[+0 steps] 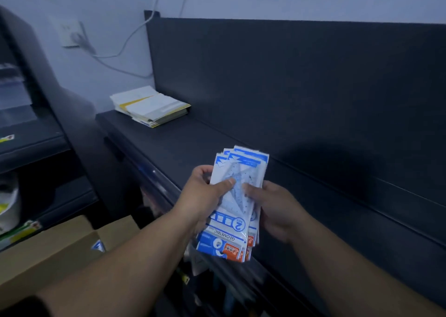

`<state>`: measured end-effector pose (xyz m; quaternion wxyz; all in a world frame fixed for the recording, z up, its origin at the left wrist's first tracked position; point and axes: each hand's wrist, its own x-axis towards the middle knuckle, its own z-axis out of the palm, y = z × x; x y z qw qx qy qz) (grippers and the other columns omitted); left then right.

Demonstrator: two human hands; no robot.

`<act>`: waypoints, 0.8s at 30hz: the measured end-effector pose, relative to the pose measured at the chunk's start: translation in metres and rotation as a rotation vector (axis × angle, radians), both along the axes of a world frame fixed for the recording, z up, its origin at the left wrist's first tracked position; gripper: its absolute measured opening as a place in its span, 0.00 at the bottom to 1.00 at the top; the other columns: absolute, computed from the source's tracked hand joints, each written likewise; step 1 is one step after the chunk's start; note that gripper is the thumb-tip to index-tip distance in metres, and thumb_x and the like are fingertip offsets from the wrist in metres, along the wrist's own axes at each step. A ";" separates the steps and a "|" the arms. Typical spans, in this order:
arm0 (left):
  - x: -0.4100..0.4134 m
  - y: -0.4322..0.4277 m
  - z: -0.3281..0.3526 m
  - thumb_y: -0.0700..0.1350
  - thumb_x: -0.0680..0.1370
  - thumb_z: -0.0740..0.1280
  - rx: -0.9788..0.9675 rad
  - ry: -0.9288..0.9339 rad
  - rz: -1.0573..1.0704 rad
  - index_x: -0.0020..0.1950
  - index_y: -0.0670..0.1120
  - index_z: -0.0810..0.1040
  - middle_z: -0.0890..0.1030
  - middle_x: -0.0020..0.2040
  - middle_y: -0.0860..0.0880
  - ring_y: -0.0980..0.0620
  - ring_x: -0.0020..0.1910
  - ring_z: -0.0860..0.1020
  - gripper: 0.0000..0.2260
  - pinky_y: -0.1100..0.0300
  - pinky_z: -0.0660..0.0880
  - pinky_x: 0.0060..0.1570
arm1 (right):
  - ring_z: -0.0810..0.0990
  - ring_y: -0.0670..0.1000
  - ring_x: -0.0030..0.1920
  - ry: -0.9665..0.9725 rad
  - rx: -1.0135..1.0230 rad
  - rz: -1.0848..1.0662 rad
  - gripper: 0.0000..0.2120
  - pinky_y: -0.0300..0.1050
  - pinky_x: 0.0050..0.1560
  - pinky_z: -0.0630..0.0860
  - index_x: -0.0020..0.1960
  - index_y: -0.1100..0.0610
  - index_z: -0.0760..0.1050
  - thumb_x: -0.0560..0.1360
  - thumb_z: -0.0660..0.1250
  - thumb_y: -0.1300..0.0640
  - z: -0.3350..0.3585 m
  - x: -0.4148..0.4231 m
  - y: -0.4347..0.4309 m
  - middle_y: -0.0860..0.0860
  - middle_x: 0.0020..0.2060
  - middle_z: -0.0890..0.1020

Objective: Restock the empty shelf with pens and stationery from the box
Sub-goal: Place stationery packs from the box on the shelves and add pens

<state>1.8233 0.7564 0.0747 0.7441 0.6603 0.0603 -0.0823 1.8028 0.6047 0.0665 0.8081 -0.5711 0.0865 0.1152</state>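
Brown cardboard fills the lower left corner: the box (48,251) sits open there, and one blue-and-white packet (98,246) shows at the inner edge of its flap. Above it stands a neighbouring dark rack (36,143), its tiers carrying goods too blurred to name. On the pale wall further right, a white socket (70,33) has a plug in it, and a white cable (125,41) loops from it toward the upright back panel (301,80).

A dark shelf (325,220) runs from the centre left out to the right edge of view, with that back panel rising along its rear edge. At its far left end, against the back panel, lies a pile of white and yellow paper packs (150,107).

Nearer us, over the shelf's front edge, we hold a stack of ruler packets (237,210) in the air with both hands. Our left hand (205,196) grasps the stack from the left, its thumb laid across the clear face of the top packet and its fingers curled behind. Our right hand (275,203) grips the right side, thumb on the front. The packets are slightly fanned, blue and white with an orange corner, printed "GEOMETRIC" and a large "2", both upside down to us. Right of our hands a soft shadow falls on the shelf.
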 end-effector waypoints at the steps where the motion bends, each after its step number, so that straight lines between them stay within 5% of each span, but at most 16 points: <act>1: 0.003 -0.004 0.001 0.45 0.71 0.75 -0.006 0.009 -0.031 0.56 0.48 0.71 0.82 0.51 0.45 0.45 0.38 0.84 0.18 0.46 0.81 0.35 | 0.85 0.59 0.45 0.011 0.004 -0.036 0.10 0.51 0.40 0.81 0.58 0.64 0.76 0.78 0.64 0.63 -0.001 0.003 -0.005 0.61 0.48 0.85; 5: 0.017 -0.006 -0.004 0.46 0.67 0.78 0.077 0.084 -0.251 0.57 0.44 0.73 0.85 0.48 0.42 0.41 0.43 0.84 0.24 0.43 0.81 0.45 | 0.83 0.61 0.48 -0.012 0.131 -0.188 0.11 0.54 0.45 0.81 0.60 0.65 0.74 0.78 0.63 0.66 -0.002 0.021 -0.019 0.63 0.52 0.83; 9: 0.043 -0.005 -0.012 0.39 0.68 0.77 0.145 0.008 -0.376 0.57 0.44 0.78 0.85 0.47 0.43 0.41 0.45 0.84 0.19 0.45 0.81 0.48 | 0.84 0.59 0.50 -0.100 0.201 -0.176 0.14 0.52 0.44 0.81 0.62 0.62 0.74 0.77 0.63 0.68 -0.007 0.039 -0.020 0.61 0.54 0.83; 15: 0.118 0.026 0.004 0.45 0.68 0.77 0.782 -0.430 -0.468 0.48 0.55 0.78 0.84 0.40 0.55 0.57 0.38 0.82 0.13 0.61 0.79 0.42 | 0.84 0.53 0.48 -0.121 0.119 -0.211 0.20 0.47 0.46 0.81 0.56 0.56 0.77 0.64 0.71 0.64 -0.013 0.068 -0.037 0.55 0.49 0.85; 20: 0.162 0.030 -0.001 0.47 0.69 0.71 1.112 -0.538 -0.574 0.54 0.61 0.76 0.81 0.44 0.56 0.52 0.42 0.79 0.16 0.56 0.78 0.43 | 0.84 0.52 0.47 -0.062 -0.142 -0.226 0.25 0.45 0.45 0.80 0.56 0.57 0.78 0.59 0.76 0.60 -0.037 0.083 -0.051 0.55 0.50 0.85; 24: 0.180 0.022 -0.014 0.48 0.70 0.70 1.199 -0.581 -0.709 0.55 0.62 0.75 0.78 0.42 0.58 0.55 0.42 0.76 0.16 0.60 0.74 0.42 | 0.85 0.49 0.48 -0.076 -0.454 -0.200 0.43 0.42 0.45 0.80 0.58 0.53 0.73 0.46 0.86 0.51 -0.056 0.089 -0.060 0.52 0.50 0.85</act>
